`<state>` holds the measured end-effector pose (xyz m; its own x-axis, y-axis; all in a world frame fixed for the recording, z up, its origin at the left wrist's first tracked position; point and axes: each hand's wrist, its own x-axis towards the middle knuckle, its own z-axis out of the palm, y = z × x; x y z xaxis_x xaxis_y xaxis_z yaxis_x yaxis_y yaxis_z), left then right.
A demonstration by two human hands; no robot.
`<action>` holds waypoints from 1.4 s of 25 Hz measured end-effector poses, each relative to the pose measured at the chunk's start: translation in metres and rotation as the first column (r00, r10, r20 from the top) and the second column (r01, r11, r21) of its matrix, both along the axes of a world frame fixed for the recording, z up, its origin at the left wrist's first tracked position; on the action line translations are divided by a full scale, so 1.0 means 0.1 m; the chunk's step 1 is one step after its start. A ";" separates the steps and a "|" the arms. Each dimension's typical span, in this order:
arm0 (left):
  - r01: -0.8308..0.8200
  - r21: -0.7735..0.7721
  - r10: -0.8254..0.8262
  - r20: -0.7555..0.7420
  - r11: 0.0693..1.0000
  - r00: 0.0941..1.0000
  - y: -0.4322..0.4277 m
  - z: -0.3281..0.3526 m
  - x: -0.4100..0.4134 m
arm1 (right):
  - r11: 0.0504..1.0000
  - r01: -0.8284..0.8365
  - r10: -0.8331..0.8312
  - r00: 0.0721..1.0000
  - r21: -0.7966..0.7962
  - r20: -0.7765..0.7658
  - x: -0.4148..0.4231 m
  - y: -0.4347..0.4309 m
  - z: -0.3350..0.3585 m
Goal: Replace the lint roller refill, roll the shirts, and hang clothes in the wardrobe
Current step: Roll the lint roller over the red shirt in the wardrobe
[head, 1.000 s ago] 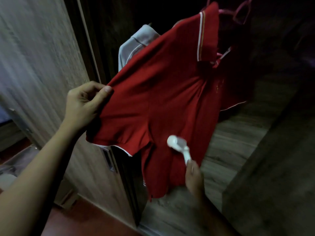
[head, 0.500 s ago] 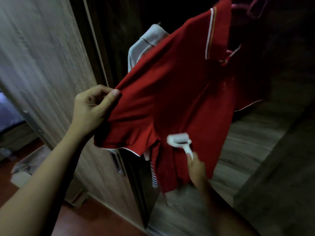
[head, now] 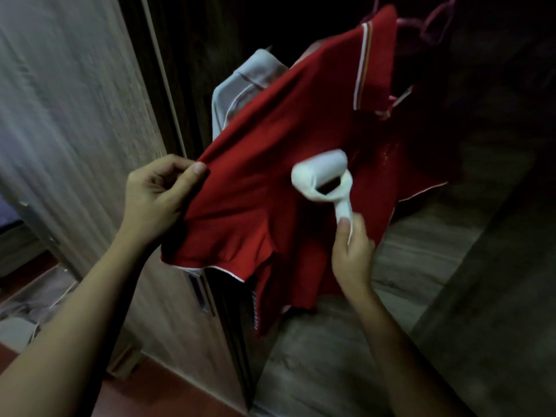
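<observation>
Up close, left hand [head: 156,200] pinching red shirt [head: 270,188] sleeve, right hand [head: 352,251] gripping white lint roller [head: 323,179] on it, grey shirt [head: 240,88] behind, wooden door [head: 75,115] beside.

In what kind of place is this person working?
Most likely a home, in front of an open wardrobe: a red polo shirt hangs on a pink hanger, a grey shirt hangs behind it, and a wood-grain door stands at the left.
</observation>
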<state>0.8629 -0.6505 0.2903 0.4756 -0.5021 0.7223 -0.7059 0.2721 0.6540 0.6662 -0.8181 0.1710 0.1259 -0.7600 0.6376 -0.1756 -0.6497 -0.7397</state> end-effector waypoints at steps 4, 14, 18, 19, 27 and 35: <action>0.010 -0.012 -0.010 0.003 1.000 1.000 0.01 0.00 0.02 | 0.992 0.030 -0.016 0.994 -0.124 0.106 0.12 0.14 0.63; -0.001 -0.002 0.001 -0.022 1.000 1.000 0.03 -0.03 0.01 | 0.991 0.042 -0.019 0.984 0.126 -0.180 0.07 0.89 -0.49; -0.040 -0.001 0.040 0.096 0.999 0.995 -0.05 -0.32 -0.37 | 0.964 0.230 -0.230 0.973 0.137 -0.013 -0.36 0.82 -0.13; -0.047 0.002 0.046 0.145 0.999 0.988 -0.09 -0.44 -0.49 | 0.960 0.243 -0.245 0.970 0.139 -0.007 -0.49 0.83 -0.06; 0.095 -0.041 -0.088 0.154 0.995 0.984 -0.48 -0.98 -1.47 | 0.849 0.502 -0.493 0.865 0.164 -0.091 -1.64 1.19 -0.23; 0.519 0.272 -0.580 0.248 0.810 0.776 -0.16 -1.35 -3.64 | 0.670 0.703 -0.674 0.711 0.239 -0.203 -3.48 2.33 -0.56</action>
